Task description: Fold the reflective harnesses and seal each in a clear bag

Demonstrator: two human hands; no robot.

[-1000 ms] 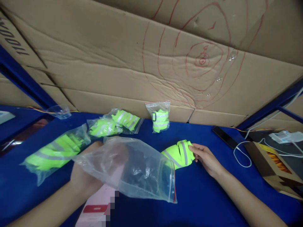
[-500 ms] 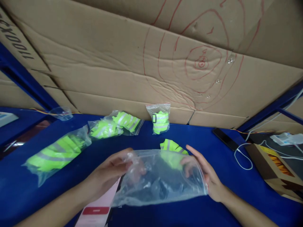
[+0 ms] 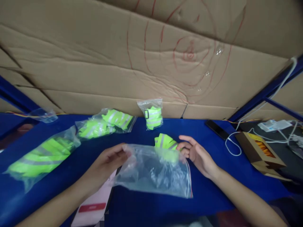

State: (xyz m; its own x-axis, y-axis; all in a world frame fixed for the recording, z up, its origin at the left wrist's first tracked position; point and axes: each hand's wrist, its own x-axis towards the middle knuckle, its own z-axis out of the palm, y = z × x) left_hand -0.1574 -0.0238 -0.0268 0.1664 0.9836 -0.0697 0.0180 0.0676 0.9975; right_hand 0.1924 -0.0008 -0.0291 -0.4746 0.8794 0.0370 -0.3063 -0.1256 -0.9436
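Note:
A clear zip bag [image 3: 153,176] hangs over the blue table, its red-edged opening facing right. My left hand [image 3: 111,160] is closed on the bag's left end, fingers pinching the plastic. Just off the bag's upper right corner is my right hand [image 3: 197,154], fingers apart and curved toward a folded neon-yellow reflective strap [image 3: 165,141]. Whether its fingertips touch the strap or the bag's edge, I cannot tell. Part of the strap shows through the plastic. Under my left forearm lies a phone [image 3: 94,201] with a lit pink screen.
Bagged neon straps lie at left [image 3: 44,154], further back [image 3: 94,127] and beside that [image 3: 118,118]. One bagged strap [image 3: 153,117] stands against the cardboard wall [image 3: 94,75]. At right are a black phone [image 3: 216,129], a white cable [image 3: 233,153] and an open cardboard box [image 3: 251,151].
My right hand has come out from behind the bag's right end and moved up beside the folded strap. My left hand still grips the bag. The camera view has shifted.

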